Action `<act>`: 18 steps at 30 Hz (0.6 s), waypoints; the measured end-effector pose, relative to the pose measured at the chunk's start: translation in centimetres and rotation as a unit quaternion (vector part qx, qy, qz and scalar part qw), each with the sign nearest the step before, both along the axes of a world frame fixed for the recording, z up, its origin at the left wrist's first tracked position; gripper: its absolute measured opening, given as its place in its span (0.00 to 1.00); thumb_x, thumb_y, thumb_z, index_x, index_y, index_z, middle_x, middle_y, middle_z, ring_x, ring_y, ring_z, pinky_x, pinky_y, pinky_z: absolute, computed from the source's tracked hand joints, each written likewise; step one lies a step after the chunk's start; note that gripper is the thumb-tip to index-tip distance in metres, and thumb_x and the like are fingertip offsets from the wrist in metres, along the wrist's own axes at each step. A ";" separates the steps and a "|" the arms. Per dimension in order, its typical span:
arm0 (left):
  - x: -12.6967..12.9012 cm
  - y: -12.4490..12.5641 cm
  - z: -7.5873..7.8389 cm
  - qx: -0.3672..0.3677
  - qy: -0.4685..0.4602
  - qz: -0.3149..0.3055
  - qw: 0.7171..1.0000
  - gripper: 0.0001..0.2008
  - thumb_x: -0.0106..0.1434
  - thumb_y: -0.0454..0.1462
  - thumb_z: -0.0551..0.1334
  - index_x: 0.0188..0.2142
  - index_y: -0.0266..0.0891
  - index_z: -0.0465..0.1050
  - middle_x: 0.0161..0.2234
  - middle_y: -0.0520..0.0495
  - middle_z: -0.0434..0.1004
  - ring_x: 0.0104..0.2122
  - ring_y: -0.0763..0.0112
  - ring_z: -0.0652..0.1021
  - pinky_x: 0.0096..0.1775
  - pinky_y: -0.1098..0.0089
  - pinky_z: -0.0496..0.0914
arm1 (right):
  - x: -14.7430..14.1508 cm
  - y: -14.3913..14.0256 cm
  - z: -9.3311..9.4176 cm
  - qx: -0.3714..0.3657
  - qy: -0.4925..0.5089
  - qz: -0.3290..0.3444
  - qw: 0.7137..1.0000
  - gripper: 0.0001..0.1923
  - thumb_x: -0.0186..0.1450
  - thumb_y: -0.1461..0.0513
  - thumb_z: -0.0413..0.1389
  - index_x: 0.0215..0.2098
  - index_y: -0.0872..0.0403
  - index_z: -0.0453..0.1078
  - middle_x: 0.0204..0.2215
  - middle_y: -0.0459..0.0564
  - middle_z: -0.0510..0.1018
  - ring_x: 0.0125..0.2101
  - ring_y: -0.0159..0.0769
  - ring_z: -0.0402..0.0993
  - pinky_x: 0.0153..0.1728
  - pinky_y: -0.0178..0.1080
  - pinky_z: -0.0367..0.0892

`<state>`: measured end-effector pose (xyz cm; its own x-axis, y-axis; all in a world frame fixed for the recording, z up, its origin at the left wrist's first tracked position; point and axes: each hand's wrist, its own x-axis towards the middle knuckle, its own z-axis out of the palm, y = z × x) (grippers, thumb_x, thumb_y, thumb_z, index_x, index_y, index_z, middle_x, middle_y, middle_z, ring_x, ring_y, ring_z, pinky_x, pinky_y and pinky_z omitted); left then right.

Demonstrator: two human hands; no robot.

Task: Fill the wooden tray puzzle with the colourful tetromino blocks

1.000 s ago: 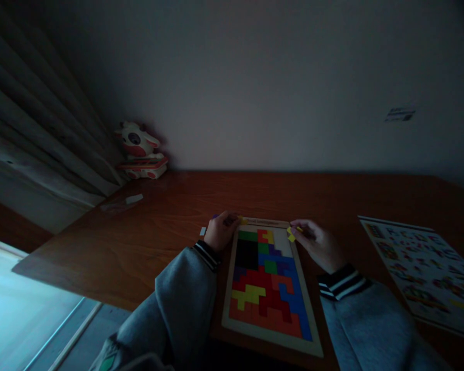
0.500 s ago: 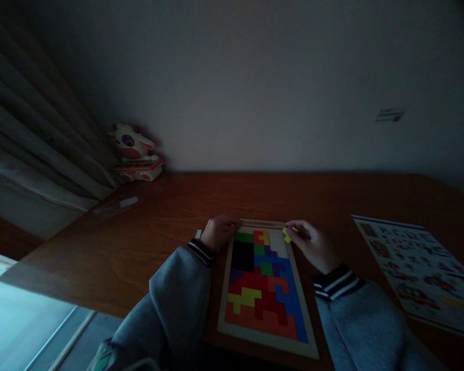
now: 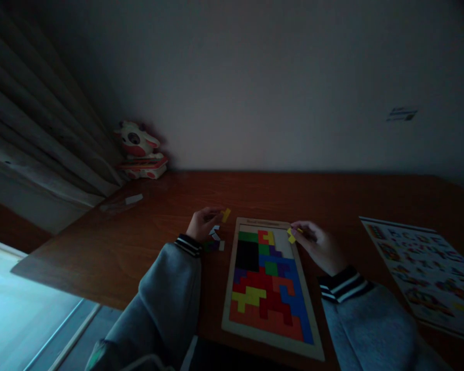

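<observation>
A wooden puzzle board [image 3: 232,288] lies in front of me on the brown desk [image 3: 147,242], nearly filled with coloured block pieces; a pale gap remains at its top right. My right hand [image 3: 317,246] pinches a yellow piece [image 3: 291,236] at the board's upper right edge. To the left of the board my left hand [image 3: 201,224] holds another yellow piece [image 3: 226,215] in its fingertips. A few loose pieces [image 3: 215,240], white and purple, lie on the desk just below that hand.
A printed pattern sheet [image 3: 425,270] lies at the right of the desk. A red and white toy figure [image 3: 141,150] stands in the far left corner by the curtain [image 3: 42,139]. A small white slip [image 3: 133,199] lies near the desk's left edge.
My left hand has moved left off the board's top corner and lifted a yellow piece, uncovering loose pieces on the desk. My right hand stays at the board's upper right.
</observation>
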<state>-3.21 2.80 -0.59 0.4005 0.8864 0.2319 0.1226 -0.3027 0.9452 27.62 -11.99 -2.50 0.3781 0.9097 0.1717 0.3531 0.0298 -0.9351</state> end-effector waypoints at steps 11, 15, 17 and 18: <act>2.5 -3.8 0.3 0.034 0.090 -0.136 0.986 0.16 0.54 0.47 0.70 0.32 0.36 0.80 0.33 0.46 0.83 0.34 0.68 0.81 0.39 0.70 0.76 | -1.7 -1.2 1.3 -0.063 0.016 0.199 0.978 0.18 0.57 0.48 0.63 0.36 0.53 0.73 0.32 0.49 0.79 0.32 0.36 0.77 0.35 0.39 0.72; 3.5 -5.7 0.4 0.036 0.098 -0.187 0.977 0.15 0.55 0.45 0.71 0.34 0.35 0.80 0.33 0.45 0.83 0.32 0.69 0.81 0.36 0.72 0.75 | -2.6 -1.7 1.9 -0.086 -0.008 0.217 0.972 0.19 0.56 0.48 0.64 0.37 0.52 0.75 0.31 0.48 0.80 0.32 0.35 0.76 0.34 0.39 0.71; 4.0 -6.5 0.3 0.026 0.079 -0.183 0.980 0.17 0.55 0.46 0.71 0.37 0.34 0.79 0.32 0.44 0.83 0.31 0.69 0.81 0.34 0.72 0.75 | -3.2 -1.7 2.0 -0.095 -0.002 0.230 0.969 0.22 0.55 0.47 0.64 0.42 0.50 0.75 0.30 0.47 0.80 0.32 0.36 0.77 0.35 0.39 0.71; 4.2 -6.9 0.2 0.028 0.070 -0.180 0.981 0.18 0.55 0.47 0.70 0.37 0.34 0.79 0.32 0.44 0.83 0.31 0.69 0.81 0.35 0.72 0.75 | -3.5 -1.7 2.1 -0.100 0.003 0.235 0.967 0.24 0.54 0.47 0.64 0.44 0.50 0.75 0.30 0.46 0.80 0.32 0.36 0.77 0.35 0.39 0.71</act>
<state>0.99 -4.09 -0.39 0.7169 0.6691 0.1957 0.1260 -0.4004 0.9076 24.08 -13.72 -0.43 -0.0840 0.9961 -0.0255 0.3380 0.0044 -0.9411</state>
